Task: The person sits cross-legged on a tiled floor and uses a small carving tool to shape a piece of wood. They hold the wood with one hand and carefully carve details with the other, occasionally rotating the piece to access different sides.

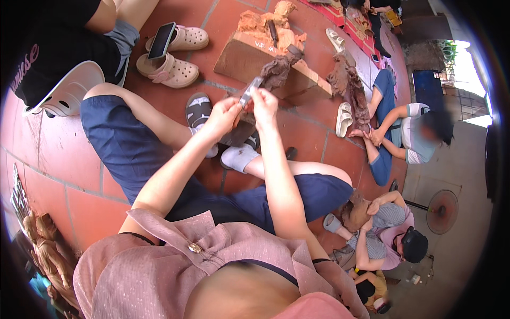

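Observation:
My left hand and my right hand are close together in front of me, fingers closed. Between them they hold a narrow, flat, pale grey strip; its material is too small to tell. Just beyond the strip lies a dark brown, rough carved piece, overlapping the edge of a wooden block. Whether the strip touches this piece I cannot tell. An orange-brown carving rests on the block, with a small dark tool against it. Under my hands, a dark object is partly hidden.
Pale clogs with a phone on them are at the far left, near a person in a white-brimmed cap. Other people sit at the right, one by a brown carved piece. Carved figures stand lower left; a fan stands right.

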The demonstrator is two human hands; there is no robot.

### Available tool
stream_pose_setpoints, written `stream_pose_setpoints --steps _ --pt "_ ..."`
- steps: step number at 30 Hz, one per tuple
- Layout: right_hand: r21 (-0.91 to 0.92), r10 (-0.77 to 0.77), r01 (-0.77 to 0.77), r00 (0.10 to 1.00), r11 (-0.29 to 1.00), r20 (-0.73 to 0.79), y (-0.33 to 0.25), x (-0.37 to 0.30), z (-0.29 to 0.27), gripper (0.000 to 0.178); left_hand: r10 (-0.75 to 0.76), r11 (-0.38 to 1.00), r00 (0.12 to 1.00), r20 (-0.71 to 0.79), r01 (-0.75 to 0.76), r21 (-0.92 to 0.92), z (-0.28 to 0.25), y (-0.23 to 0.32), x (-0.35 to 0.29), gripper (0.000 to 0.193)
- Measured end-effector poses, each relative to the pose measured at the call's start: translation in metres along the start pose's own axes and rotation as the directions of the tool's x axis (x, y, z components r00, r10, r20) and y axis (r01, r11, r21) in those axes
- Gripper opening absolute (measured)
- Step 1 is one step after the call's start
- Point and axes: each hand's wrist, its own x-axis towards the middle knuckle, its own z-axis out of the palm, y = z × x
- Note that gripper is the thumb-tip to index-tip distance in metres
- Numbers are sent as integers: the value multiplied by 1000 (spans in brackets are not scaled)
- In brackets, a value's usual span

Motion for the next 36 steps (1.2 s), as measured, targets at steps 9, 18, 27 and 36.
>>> stream_pose_setpoints --steps 9,18,27,36 --pt "70 -97 100 995 993 -39 -41 3 7 26 209 978 977 35 -209 4 11 30 4 21" --pt "-4 2 -3 998 1000 -55 -25 0 -1 28 -48 999 998 45 48 7 9 35 -4 21" --pt "125 54 -53 999 991 -3 -19 9 -10 25 -13 1000 995 95 14 -10 5 31 11 22" --pt "559 185 -155 983 814 3 -41 -14 -5 20 351 931 930 109 -359 67 -3 38 -18 53"
